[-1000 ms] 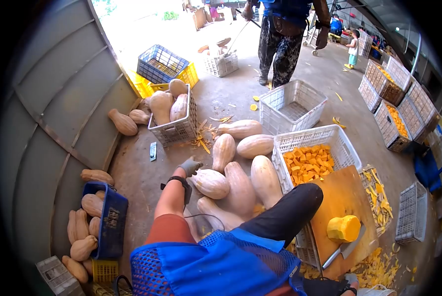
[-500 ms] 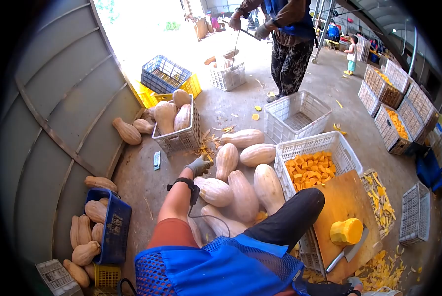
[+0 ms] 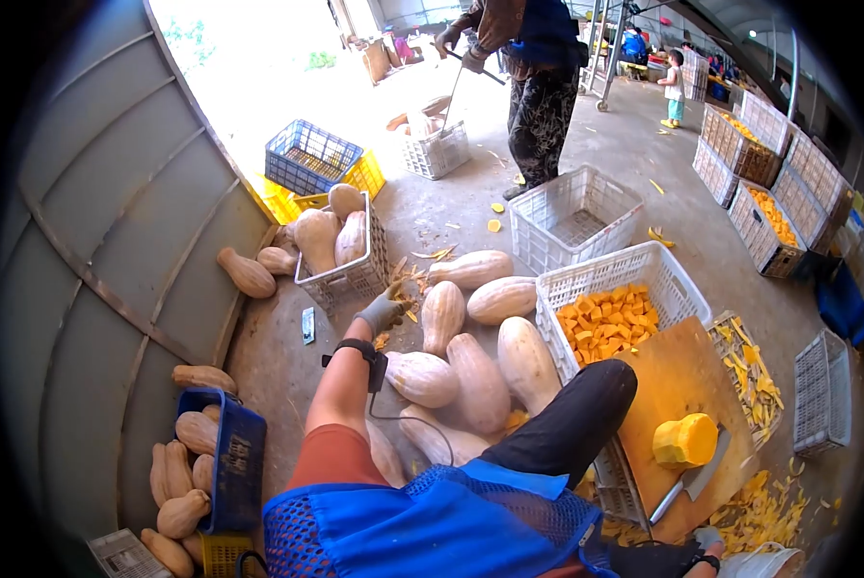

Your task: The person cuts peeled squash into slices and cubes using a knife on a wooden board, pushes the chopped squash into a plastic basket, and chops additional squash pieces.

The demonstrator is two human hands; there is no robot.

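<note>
My left hand (image 3: 384,310), in a grey glove, is low over the floor beside a patch of orange peel scraps (image 3: 411,276). Its fingers look apart, with nothing visible in them. Several pale, long squashes (image 3: 442,318) lie just right of it. My right hand (image 3: 709,541), also gloved, is at the lower right edge near a white bucket (image 3: 764,561); its fingers are too unclear to read. Above that hand, a peeled orange squash piece (image 3: 684,441) and a knife (image 3: 692,482) rest on a wooden cutting board (image 3: 677,371).
A white crate (image 3: 677,279) holds orange squash chunks. Whole squashes fill a grey crate (image 3: 359,275) ahead and a blue crate (image 3: 242,462) at left. A person (image 3: 538,106) stands ahead holding a long tool. A child (image 3: 674,89) stands farther back. Peelings (image 3: 764,520) litter the floor at right.
My left hand has moved slightly forward and left, toward the peel scraps. The person ahead has shifted their arms and tool. The view has tilted slightly.
</note>
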